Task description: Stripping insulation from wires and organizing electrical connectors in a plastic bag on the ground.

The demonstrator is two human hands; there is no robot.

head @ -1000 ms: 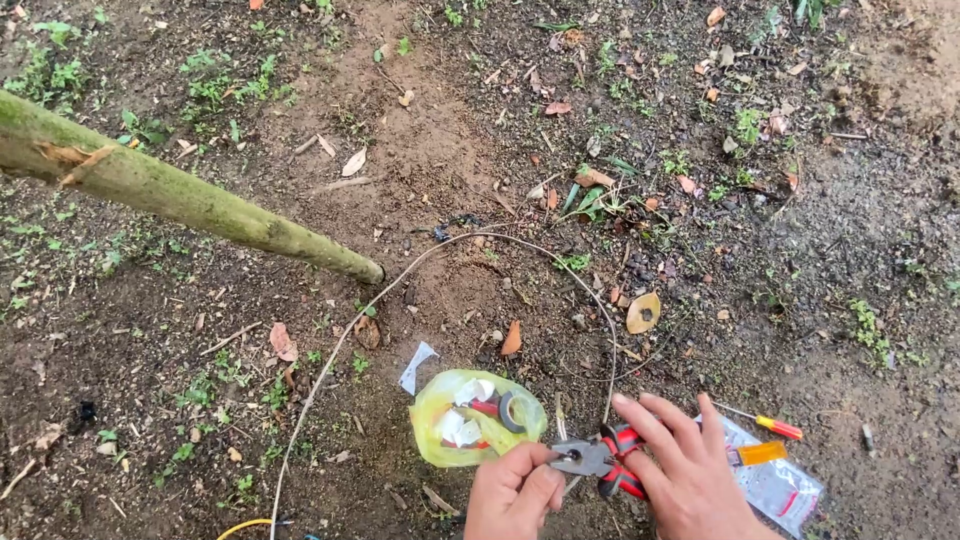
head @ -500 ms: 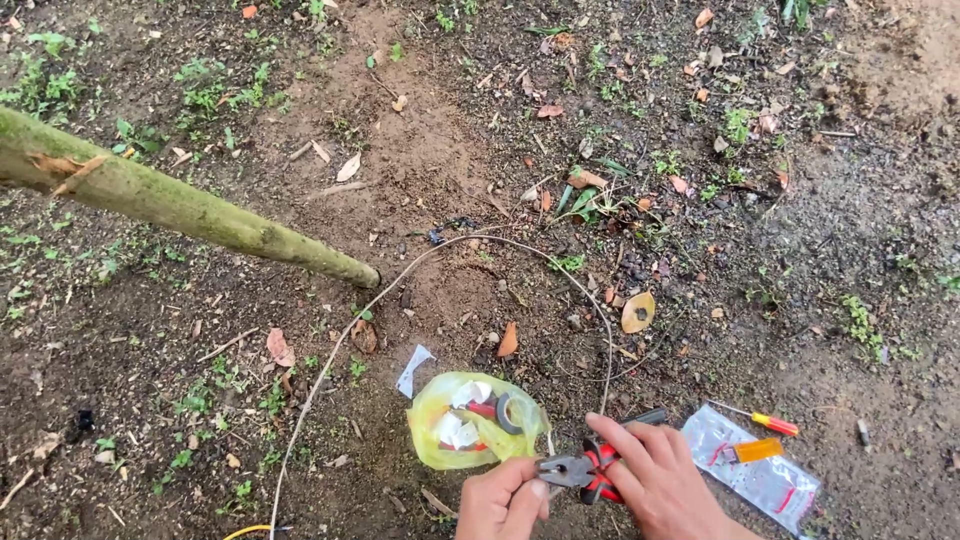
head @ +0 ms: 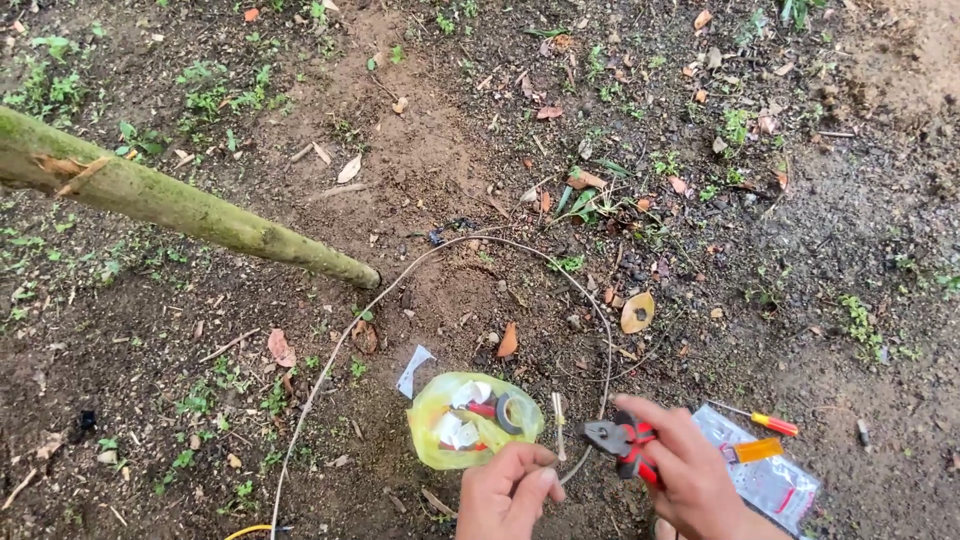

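Both hands have shifted right: right hand grips pliers, left hand pinches wire.

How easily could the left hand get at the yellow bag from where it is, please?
Probably yes: the left hand pinches the wire just below the yellow bag, with only bare soil between them.

- Single head-worn view, looking steeply down at bare soil from standing or crouched height.
- Hands enter at bottom edge, nearest the lens; mossy trunk slants in from left.
- No second view.
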